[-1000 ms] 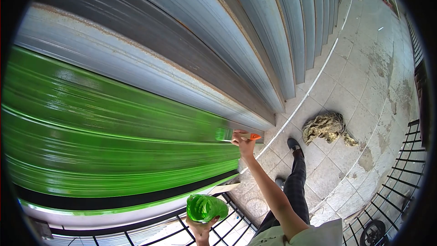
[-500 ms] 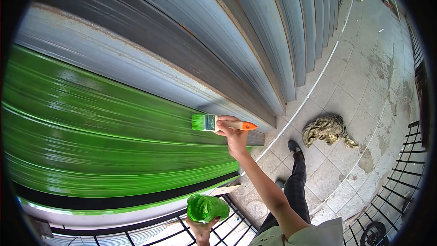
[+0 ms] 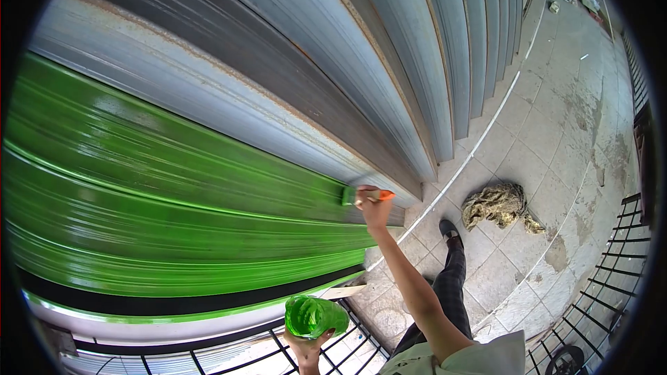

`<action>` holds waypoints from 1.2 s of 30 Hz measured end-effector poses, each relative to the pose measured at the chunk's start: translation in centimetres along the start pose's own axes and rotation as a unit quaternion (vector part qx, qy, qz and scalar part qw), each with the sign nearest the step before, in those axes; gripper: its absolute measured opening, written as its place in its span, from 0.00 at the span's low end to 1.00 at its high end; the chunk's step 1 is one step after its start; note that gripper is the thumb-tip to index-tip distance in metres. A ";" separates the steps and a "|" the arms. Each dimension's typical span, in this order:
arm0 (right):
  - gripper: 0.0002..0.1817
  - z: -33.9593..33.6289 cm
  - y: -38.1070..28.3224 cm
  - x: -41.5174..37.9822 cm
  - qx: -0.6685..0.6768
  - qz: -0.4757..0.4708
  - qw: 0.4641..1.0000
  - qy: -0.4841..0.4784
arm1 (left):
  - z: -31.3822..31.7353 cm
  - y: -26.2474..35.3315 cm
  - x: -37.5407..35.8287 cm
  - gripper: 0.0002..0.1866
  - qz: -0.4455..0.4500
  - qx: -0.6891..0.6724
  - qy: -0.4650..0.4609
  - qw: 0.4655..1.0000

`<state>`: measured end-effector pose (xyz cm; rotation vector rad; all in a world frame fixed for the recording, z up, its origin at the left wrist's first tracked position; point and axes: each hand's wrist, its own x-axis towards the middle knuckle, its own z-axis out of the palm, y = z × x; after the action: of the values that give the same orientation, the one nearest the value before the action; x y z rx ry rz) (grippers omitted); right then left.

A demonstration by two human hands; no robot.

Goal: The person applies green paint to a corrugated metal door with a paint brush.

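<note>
A paintbrush (image 3: pixel 381 196) with an orange-tipped handle is gripped in my right hand (image 3: pixel 374 210). Its green bristles touch the folded metal panel near its lower right end. Wet green paint covers the panel's lower part (image 3: pixel 174 194), while the ridges above (image 3: pixel 278 90) are bare grey metal. Low in the view, my left hand (image 3: pixel 304 347) holds a clear container (image 3: pixel 316 316) coated and partly filled with green paint, its mouth facing up.
On the tiled floor (image 3: pixel 514 160) lies a crumpled, stained cloth (image 3: pixel 501 207), close to my foot (image 3: pixel 449 228). A white line or cord curves along the panel's edge. Black metal railings (image 3: pixel 611 257) stand at lower right and beneath the container.
My right hand and the brush have moved right along the panel, toward its end. The strip the brush passed over looks greener. The left hand with the container is almost unmoved.
</note>
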<state>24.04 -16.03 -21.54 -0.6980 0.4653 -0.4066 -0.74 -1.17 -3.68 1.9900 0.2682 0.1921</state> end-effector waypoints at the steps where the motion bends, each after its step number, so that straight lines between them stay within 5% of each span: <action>1: 0.04 2.1 -1.3 -0.4 0.026 -0.018 0.998 -0.052 | 0.0 0.2 0.0 0.48 0.004 0.002 0.001 1.000; 7: 0.11 8.6 -11.9 -3.4 0.143 0.013 0.983 -0.111 | -0.5 -0.4 0.4 0.48 0.015 -0.009 0.007 1.000; 15: 0.11 -4.3 3.9 0.6 0.081 0.081 0.992 0.046 | -0.5 -1.3 0.7 0.47 0.012 -0.005 0.001 1.000; 21: 0.03 -8.1 9.0 4.2 -0.266 -0.017 0.955 0.132 | -1.0 -0.5 0.3 0.43 0.034 -0.004 0.009 0.999; 29: 0.09 1.3 -3.1 -0.4 0.023 0.019 0.998 -0.058 | -1.7 -0.8 0.4 0.46 0.077 -0.016 0.038 0.996; 35: 0.10 -6.9 6.2 1.5 0.020 0.081 0.996 0.037 | -1.8 -2.7 0.4 0.47 0.095 0.051 0.028 0.994; 36: 0.10 -9.2 9.2 2.1 -0.059 0.041 0.995 0.062 | -1.8 -2.8 0.3 0.47 0.094 0.048 0.027 0.994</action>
<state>22.74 -15.38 -34.63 -0.7684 0.6378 -0.3473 -1.21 1.60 -5.52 2.1086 0.1257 0.3594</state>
